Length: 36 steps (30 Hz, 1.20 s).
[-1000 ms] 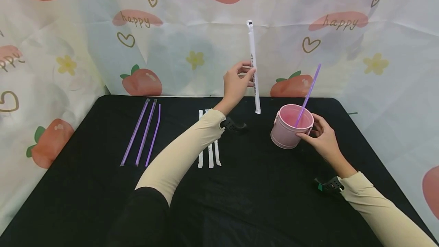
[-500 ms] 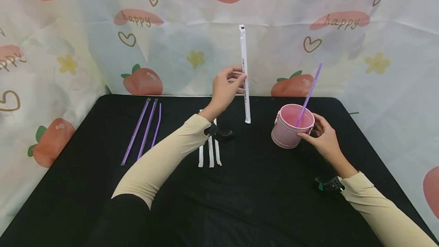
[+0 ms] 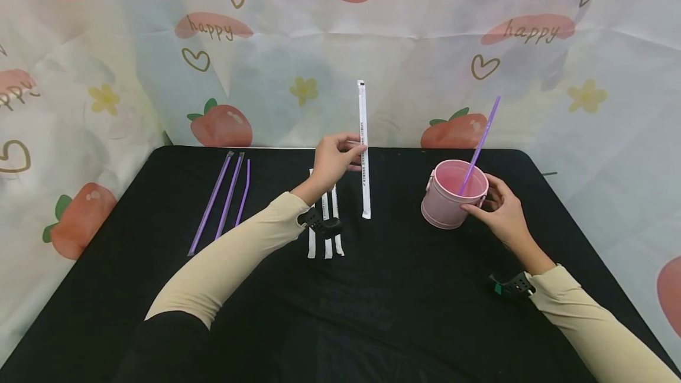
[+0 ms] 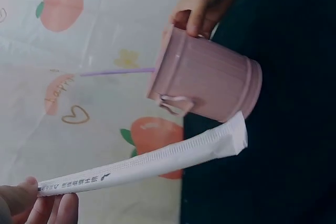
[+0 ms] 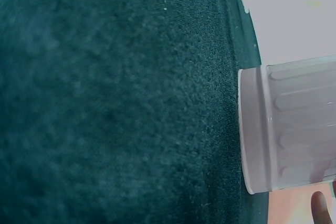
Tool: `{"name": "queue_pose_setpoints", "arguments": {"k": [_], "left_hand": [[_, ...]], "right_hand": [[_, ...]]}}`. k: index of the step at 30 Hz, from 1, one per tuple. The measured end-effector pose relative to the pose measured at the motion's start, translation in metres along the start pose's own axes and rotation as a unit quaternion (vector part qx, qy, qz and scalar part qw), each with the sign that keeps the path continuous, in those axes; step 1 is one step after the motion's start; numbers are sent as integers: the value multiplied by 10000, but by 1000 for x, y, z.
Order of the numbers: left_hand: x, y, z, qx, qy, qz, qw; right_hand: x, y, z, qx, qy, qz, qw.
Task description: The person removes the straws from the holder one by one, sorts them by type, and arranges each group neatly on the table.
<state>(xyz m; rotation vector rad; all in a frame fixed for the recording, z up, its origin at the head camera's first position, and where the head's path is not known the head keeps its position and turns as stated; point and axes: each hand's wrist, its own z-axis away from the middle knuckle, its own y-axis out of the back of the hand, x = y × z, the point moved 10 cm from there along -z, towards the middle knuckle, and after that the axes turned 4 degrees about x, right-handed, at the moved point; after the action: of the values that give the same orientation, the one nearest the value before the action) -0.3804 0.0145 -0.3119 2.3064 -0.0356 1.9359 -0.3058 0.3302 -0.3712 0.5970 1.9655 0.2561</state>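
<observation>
My left hand (image 3: 335, 159) pinches a paper-wrapped straw (image 3: 364, 176) between thumb and fingers, holding it upright in the middle of the head view. Printed lettering runs along the white wrapper (image 4: 152, 162) in the left wrist view. At the right, my right hand (image 3: 497, 210) grips the side of a pink bucket (image 3: 444, 208) near its rim, thumb in front and fingers behind. One purple straw (image 3: 481, 143) leans out of the bucket. In the right wrist view the lower part of the bucket (image 5: 299, 124) stands at the right edge, with a fingertip beside it.
Several white wrapped straws (image 3: 327, 247) lie side by side on the black tablecloth (image 3: 372, 300), partly hidden under my left wrist. To their left lie three purple straws (image 3: 213, 200), their near ends overlapped by the left sleeve. A printed cloth backdrop (image 3: 276, 34) hangs behind the table.
My left hand has moved left and downward with the wrapped straw, away from the bucket and toward the white straws. The right hand and the bucket have stayed in place.
</observation>
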Motion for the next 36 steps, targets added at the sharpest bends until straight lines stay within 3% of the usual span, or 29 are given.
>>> {"name": "queue_pose_setpoints", "arguments": {"k": [11, 21, 36], "left_hand": [[-52, 0, 12, -101, 756, -217, 9969], [-82, -3, 20, -227, 1049, -497, 9930], [-102, 5, 25, -79, 1203, -711, 9902]], "right_hand": [[2, 2, 0, 24, -54, 123, 9999], [2, 1, 0, 31, -18, 12, 10000], [1, 0, 1, -3, -49, -9, 10000]]}}
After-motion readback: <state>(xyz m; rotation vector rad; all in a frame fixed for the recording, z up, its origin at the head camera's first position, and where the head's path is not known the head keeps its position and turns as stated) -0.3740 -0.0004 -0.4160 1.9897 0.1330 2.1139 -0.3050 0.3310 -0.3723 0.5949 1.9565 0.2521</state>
